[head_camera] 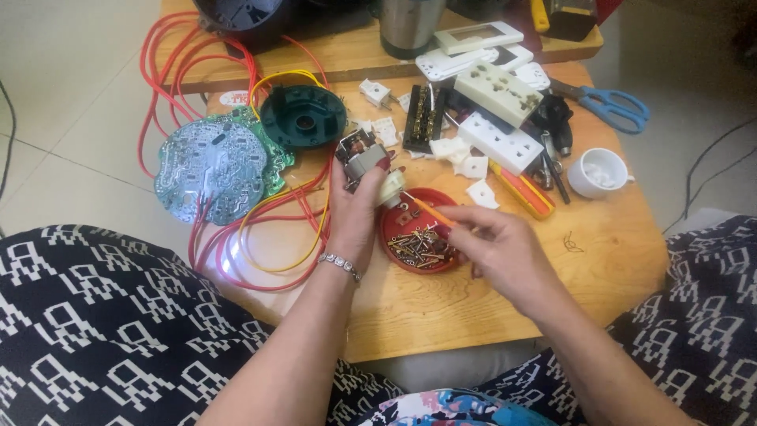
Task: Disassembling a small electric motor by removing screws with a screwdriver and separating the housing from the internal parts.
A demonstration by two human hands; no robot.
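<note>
My left hand [352,217] grips a small electric motor [364,160] with copper windings and a cream end piece, held upright over the wooden table [505,300]. My right hand [498,246] holds a thin orange-handled screwdriver [430,212]. Its tip points at the motor's cream end. Just below both hands lies a red lid [393,230] filled with several brass screws [422,246]. Red and yellow wires [268,229] run from the motor toward the left.
A green circuit board [213,166] and a dark green round housing [303,117] lie at the left. White socket parts [505,118], blue scissors [615,106], a white cup [598,172], a red-yellow screwdriver [524,189] and a steel cup [410,28] crowd the back.
</note>
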